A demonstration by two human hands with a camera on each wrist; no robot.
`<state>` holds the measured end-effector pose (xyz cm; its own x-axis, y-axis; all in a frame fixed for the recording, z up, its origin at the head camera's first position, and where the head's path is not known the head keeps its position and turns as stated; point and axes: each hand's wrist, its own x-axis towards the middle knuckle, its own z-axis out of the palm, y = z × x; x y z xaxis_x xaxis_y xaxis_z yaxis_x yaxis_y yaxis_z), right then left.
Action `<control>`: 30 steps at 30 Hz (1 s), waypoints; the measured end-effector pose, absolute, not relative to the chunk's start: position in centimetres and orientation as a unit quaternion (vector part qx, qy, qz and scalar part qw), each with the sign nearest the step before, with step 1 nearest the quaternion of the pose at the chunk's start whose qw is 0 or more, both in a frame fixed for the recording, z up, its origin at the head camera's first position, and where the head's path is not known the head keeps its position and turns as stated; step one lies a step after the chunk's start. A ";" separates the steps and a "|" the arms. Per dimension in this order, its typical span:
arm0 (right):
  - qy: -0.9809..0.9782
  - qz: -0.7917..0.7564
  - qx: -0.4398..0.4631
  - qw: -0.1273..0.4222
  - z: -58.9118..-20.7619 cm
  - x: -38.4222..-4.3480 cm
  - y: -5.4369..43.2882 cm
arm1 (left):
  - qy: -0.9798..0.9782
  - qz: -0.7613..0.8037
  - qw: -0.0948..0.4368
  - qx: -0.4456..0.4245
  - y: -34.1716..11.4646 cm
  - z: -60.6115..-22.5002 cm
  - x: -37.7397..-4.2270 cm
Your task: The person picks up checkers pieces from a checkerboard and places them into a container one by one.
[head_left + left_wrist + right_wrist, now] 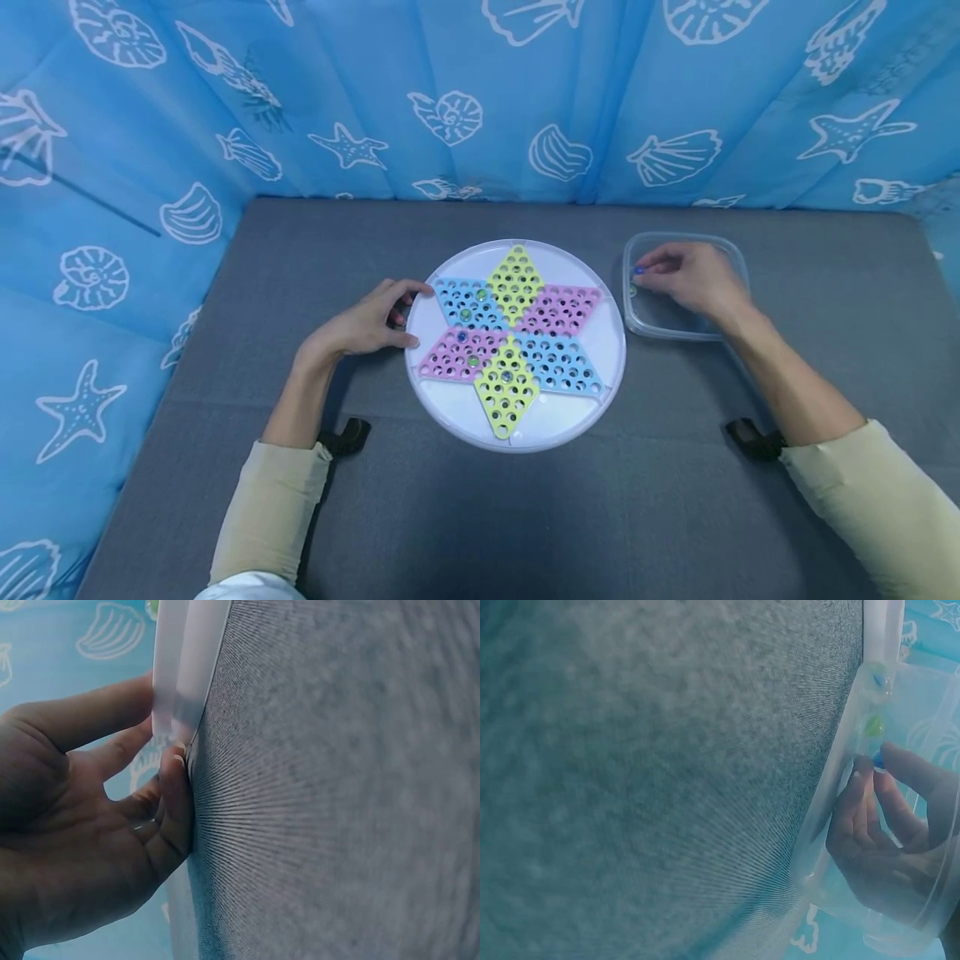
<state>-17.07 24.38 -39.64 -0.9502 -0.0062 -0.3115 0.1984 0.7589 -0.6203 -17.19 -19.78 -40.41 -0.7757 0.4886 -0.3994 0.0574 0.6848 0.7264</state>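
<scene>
In the middle of the frame, a round white board [450, 408] is lying flat. The left hand [372, 319] is touching its left edge, fingers spread. Farther right, the right hand [693, 277] is pinching a blue marble [639, 270] inside a clear box [675, 335].

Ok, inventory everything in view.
Round plastic board: 1, white, centre
Holed diamond panels: 6, yellow, pink, blue, on board
Small round marbles: 5, green and bluish, on panels
Square plastic container: 1, clear, right of board
Loose round marble: at least 1, green, in container
Held round marble: 1, blue, at container
Cloth-covered table: 1, grey, beneath
Patterned curtain: 1, blue and white, behind
Fabric sleeves: 2, beige, foreground
Wrist devices: 2, black, beside sleeves
Left grip: 1, bare, touching board rim
Right grip: 1, bare, pinching held marble
</scene>
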 end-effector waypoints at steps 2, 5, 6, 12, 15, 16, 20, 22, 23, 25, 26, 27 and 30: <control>0.927 -0.340 0.048 0.149 -39.7 -17.2 24.4 | 0.870 0.364 0.294 0.154 -19.7 -40.5 -17.2; 0.929 -0.335 0.044 0.149 -39.8 -17.3 24.3 | 0.873 0.361 0.290 0.154 -19.6 -40.3 -17.1; 0.930 -0.333 0.044 0.148 -39.8 -17.4 24.3 | 0.874 0.360 0.288 0.155 -19.6 -40.2 -17.1; 0.930 -0.328 0.046 0.159 -39.9 -17.4 24.1 | 0.873 0.361 0.283 0.164 -19.6 -40.0 -17.0; 0.929 -0.326 0.050 0.166 -39.9 -17.4 24.1 | 0.872 0.363 0.285 0.166 -19.6 -40.0 -17.0; 0.929 -0.327 0.050 0.168 -39.9 -17.3 24.1 | 0.871 0.364 0.286 0.167 -19.6 -40.1 -17.0; 0.929 -0.324 0.051 0.169 -39.9 -17.3 23.9 | 0.868 0.366 0.290 0.168 -19.6 -40.2 -17.0; 0.930 -0.322 0.052 0.169 -40.0 -17.4 23.8 | 0.869 0.363 0.291 0.170 -19.7 -40.1 -17.0; 0.930 -0.321 0.052 0.169 -40.0 -17.4 23.8 | 0.869 0.362 0.292 0.170 -19.7 -40.1 -17.0; 0.930 -0.320 0.053 0.170 -40.0 -17.4 23.8 | 0.869 0.359 0.294 0.172 -19.7 -40.0 -17.0; 0.930 -0.320 0.052 0.171 -40.1 -17.4 23.8 | 0.869 0.359 0.295 0.172 -19.7 -40.0 -17.0; 0.930 -0.321 0.053 0.172 -40.1 -17.5 23.8 | 0.869 0.357 0.296 0.172 -19.7 -40.0 -17.0; 0.926 -0.331 0.059 0.175 -40.2 -17.5 24.1 | 0.869 0.354 0.298 0.174 -19.6 -40.1 -17.1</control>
<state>-17.48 24.10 -40.17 -0.9322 -0.0069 -0.3619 0.2239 0.7746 -0.5915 -17.05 -19.61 -40.09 -0.7624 0.5129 -0.3946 0.0911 0.6888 0.7192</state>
